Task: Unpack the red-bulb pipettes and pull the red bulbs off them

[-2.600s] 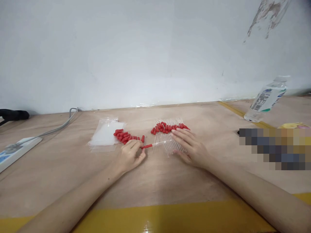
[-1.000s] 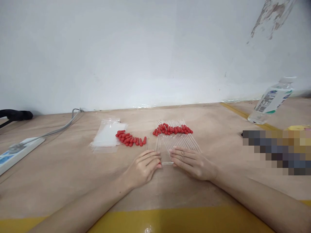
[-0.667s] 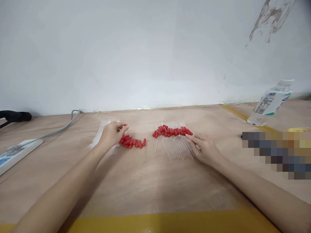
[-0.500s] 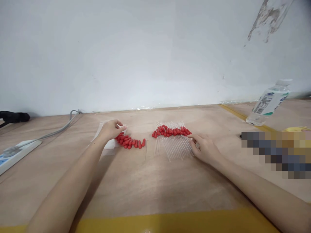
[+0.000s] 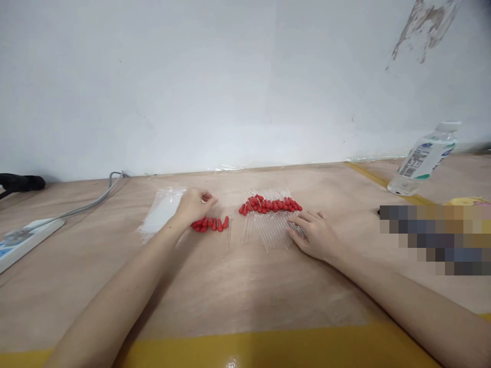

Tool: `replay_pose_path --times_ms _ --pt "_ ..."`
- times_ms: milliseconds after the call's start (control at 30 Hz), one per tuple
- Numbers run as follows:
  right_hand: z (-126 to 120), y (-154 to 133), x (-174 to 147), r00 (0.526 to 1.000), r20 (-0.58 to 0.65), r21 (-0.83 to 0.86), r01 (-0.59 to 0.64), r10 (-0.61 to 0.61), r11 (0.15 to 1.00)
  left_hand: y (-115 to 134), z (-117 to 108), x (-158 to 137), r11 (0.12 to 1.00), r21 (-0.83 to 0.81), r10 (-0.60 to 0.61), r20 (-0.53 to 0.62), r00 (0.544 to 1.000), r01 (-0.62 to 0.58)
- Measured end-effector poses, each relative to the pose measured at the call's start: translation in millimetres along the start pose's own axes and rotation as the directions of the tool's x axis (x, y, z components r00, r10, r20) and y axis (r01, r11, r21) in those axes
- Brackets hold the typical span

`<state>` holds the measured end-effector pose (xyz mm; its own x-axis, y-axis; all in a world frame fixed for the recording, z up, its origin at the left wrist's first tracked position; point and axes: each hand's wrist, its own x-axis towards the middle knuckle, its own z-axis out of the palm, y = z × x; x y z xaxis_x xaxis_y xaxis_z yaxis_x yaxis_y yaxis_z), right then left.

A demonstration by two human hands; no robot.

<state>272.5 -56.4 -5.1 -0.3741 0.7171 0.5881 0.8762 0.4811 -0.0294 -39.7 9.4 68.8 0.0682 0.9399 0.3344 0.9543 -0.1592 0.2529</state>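
Observation:
My left hand (image 5: 197, 207) is over a row of red rubber bulbs (image 5: 209, 224), thumb and fingers brought together. Whatever may be between its fingertips is too small to make out. Part of that row is hidden beneath the hand. Thin clear tubes (image 5: 229, 235) lie at the row's right end. Further right is a second cluster of red bulbs (image 5: 274, 206), with clear tubes on its far side. My right hand (image 5: 316, 237) rests with fingers stretched out at the right end of a row of clear tubes (image 5: 270, 232), just below that cluster.
Clear plastic bags (image 5: 159, 212) lie left of my left hand. A white power strip (image 5: 30, 237) with a grey cable is at the far left. To the right stands a labelled plastic bottle (image 5: 424, 161). Yellow tape (image 5: 268, 347) runs along the table's near edge.
My left hand has moved right, from the plastic bags to above the left row of bulbs, uncovering the bags. My right hand has shifted slightly left, over the tube ends.

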Motion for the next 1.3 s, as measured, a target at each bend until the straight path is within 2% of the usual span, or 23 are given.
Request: replay_pose_path --times_ms 167,367,500,600,733,800,867,933,1000,1067,1167,1233,1300 --pt "-4.1 0.3 0.5 1.000 0.012 0.055 -0.001 0.000 0.998 31.0 26.3 7.4 0.997 -0.077 0.020 0.228 0.973 -0.002" --pt "-0.9 8.4 2.9 0.993 -0.056 0.142 -0.098 0.107 0.985 38.8 42.1 20.0 0.988 -0.136 -0.002 0.451 0.893 0.072" --pt "0.8 13.9 4.5 0.986 -0.060 0.180 -0.143 0.155 0.973 44.8 43.4 19.1 0.980 -0.116 -0.080 0.514 0.854 0.162" --pt "0.7 15.4 5.1 0.981 -0.073 0.174 -0.167 0.182 0.971 51.7 37.4 15.7 0.975 -0.085 -0.137 0.501 0.855 0.207" --pt "0.0 14.9 5.2 0.975 -0.107 0.158 -0.176 0.194 0.972 54.3 19.2 8.1 0.973 -0.038 -0.184 0.460 0.869 0.227" --pt "0.3 14.8 5.0 0.972 -0.130 0.148 -0.177 0.196 0.973 50.6 7.0 0.1 0.984 -0.007 -0.160 0.417 0.895 0.179" --pt "0.9 15.0 4.9 0.968 -0.156 0.139 -0.176 0.197 0.975 43.6 -4.2 -12.0 0.995 0.050 -0.100 0.308 0.946 0.089" --pt "1.6 14.8 5.1 0.966 -0.185 0.141 -0.158 0.182 0.977 34.7 -10.9 -27.8 0.996 0.092 0.010 0.138 0.990 -0.023" --pt "1.4 13.0 5.5 0.965 -0.224 0.175 -0.096 0.134 0.980 25.7 -10.0 -45.7 0.987 0.071 0.145 -0.024 0.989 -0.143" --pt "-0.3 8.2 6.0 0.963 -0.264 0.231 0.015 0.048 0.973 19.0 -1.4 -63.3 0.954 0.006 0.298 -0.141 0.944 -0.300" --pt "-4.5 -4.5 6.2 0.957 -0.259 0.264 0.197 -0.127 0.944 16.8 20.0 -84.8 0.837 -0.092 0.501 -0.267 0.823 -0.539" --pt "-6.3 -14.9 6.0 0.945 -0.207 0.239 0.301 -0.254 0.923 20.1 33.7 -94.5 0.764 -0.128 0.570 -0.328 0.754 -0.633" --pt "-5.4 -24.5 5.9 0.922 -0.157 0.204 0.382 -0.355 0.901 25.1 43.6 -100.7 0.718 -0.144 0.603 -0.358 0.713 -0.681"
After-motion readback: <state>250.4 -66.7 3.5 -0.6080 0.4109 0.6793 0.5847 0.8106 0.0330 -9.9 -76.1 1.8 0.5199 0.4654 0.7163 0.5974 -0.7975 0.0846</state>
